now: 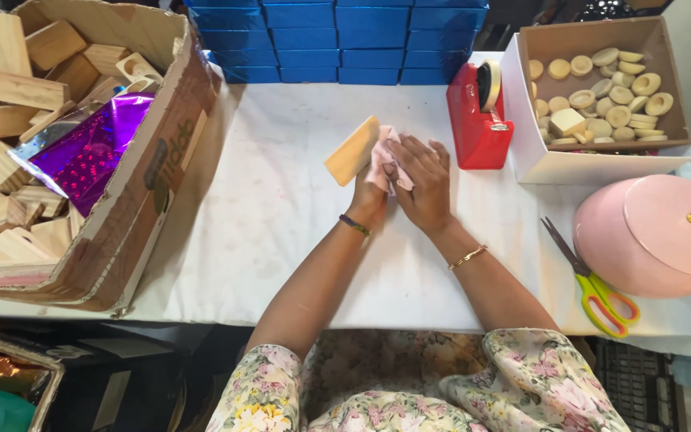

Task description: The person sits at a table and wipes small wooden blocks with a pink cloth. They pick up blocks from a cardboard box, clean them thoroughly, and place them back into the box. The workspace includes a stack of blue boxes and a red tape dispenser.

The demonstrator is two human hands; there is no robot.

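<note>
L hand (368,200) mostly hidden behind R hand (419,180); cardboard box (133,232) cut off left.

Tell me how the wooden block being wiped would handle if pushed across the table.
The wooden block looks rigid and probably light, since the left hand holds it tilted alone. Its flat faces suggest it would slide, not roll. The pink cloth under the right hand looks floppy.

Person wears a short-sleeved garment in cream fabric with a floral print: pink and yellow blossoms, green leaves. Arms bare below the sleeves. Left hand (367,198): dark beaded bracelet (354,226) at the wrist. Right hand (421,182): thin gold chain bracelet (468,257) at the wrist.
</note>
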